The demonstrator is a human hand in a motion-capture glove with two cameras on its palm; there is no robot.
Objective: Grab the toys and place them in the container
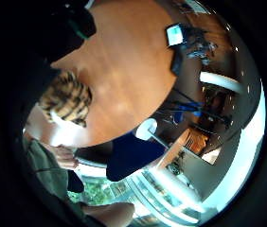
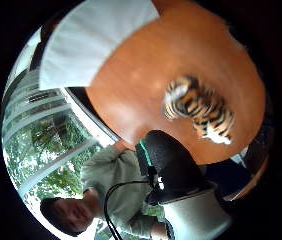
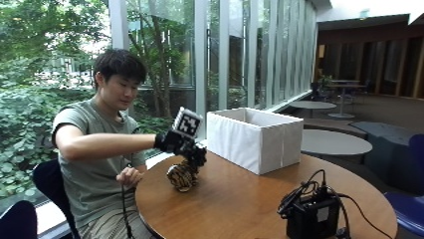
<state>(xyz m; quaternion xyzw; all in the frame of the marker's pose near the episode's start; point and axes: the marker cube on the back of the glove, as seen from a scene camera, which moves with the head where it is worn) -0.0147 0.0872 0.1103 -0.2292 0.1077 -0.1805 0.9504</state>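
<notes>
A black device (image 3: 313,215) with cables sits on the round wooden table (image 3: 245,204), beside tall windows (image 3: 218,55).

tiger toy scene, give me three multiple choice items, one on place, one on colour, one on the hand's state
1. Where is the tiger toy?
A. inside the box
B. on the table, near the person's edge
C. on the floor

2. What colour is the box?
A. white
B. red
C. black

3. What is the gloved hand doing?
A. resting flat on the box
B. holding the black device
C. reaching down right above the toy

Answers:
1 B, the toy stands on the round wooden table, apart from the box.
2 A, its fabric walls are white.
3 C, the outside view shows the hand just over the toy's top; whether it grips yet cannot be told. The black device lies untouched.
</notes>
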